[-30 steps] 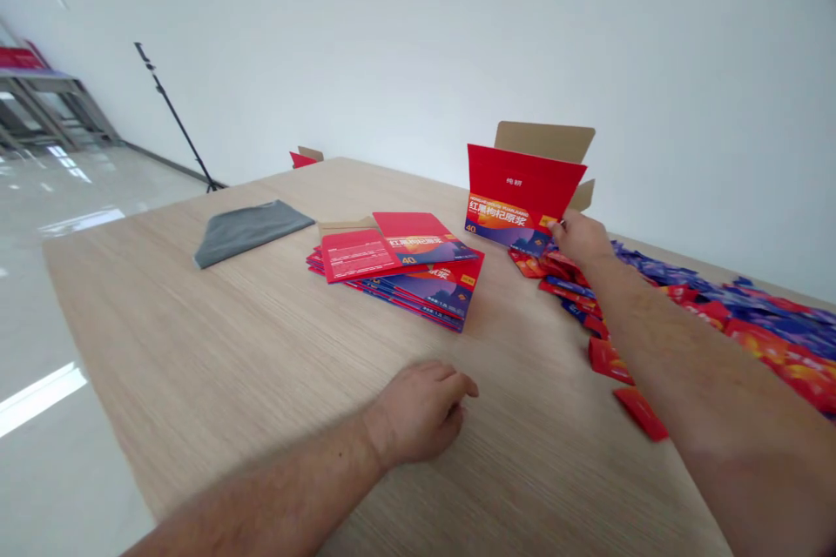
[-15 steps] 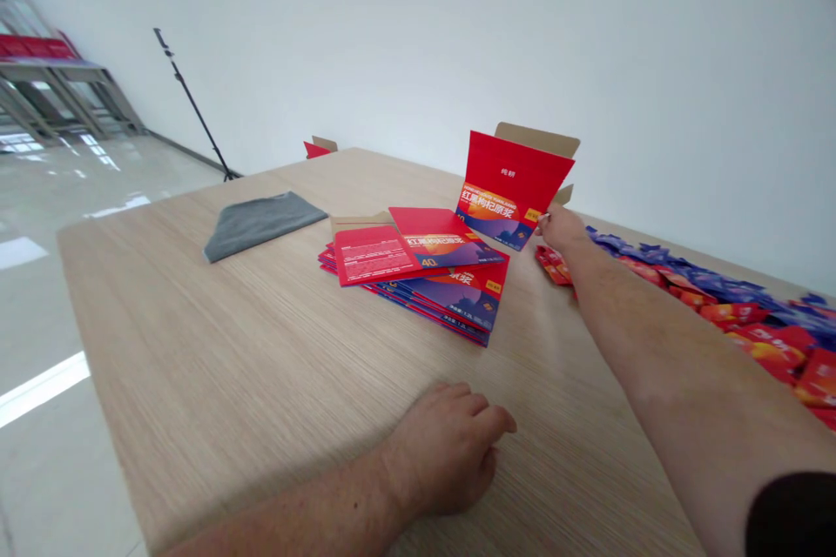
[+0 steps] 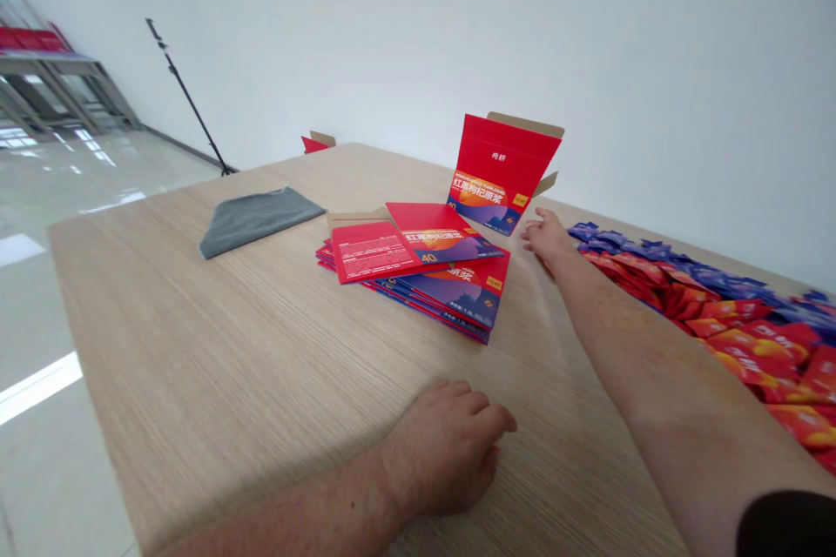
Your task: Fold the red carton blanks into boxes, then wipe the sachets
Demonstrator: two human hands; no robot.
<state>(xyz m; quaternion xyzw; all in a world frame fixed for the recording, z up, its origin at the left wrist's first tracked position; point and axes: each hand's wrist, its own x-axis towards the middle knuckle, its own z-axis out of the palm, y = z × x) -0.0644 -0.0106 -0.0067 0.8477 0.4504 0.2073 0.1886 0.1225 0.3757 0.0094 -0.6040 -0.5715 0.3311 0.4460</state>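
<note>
A red and blue printed carton (image 3: 497, 158) stands unfolded toward the back of the table, its brown inner flaps raised. My right hand (image 3: 547, 237) is just right of its lower corner, fingers apart and holding nothing. Nearer the middle lies a stack of flattened cartons (image 3: 480, 291), with a partly opened carton (image 3: 375, 251) on top, red panels showing. My left hand (image 3: 450, 444) rests on the table in front of the stack, fingers loosely curled, nothing visible in them.
Rows of red and blue packets (image 3: 738, 322) cover the table's right side. A grey cloth (image 3: 261, 219) lies at the left on the wooden table (image 3: 196, 348). Behind are a thin black stand (image 3: 189, 96), a white wall and another red carton (image 3: 317, 144) past the far edge.
My right hand has let go of the standing carton and drawn slightly away from it, fingers spreading. The carton stays upright. My left hand has not moved.
</note>
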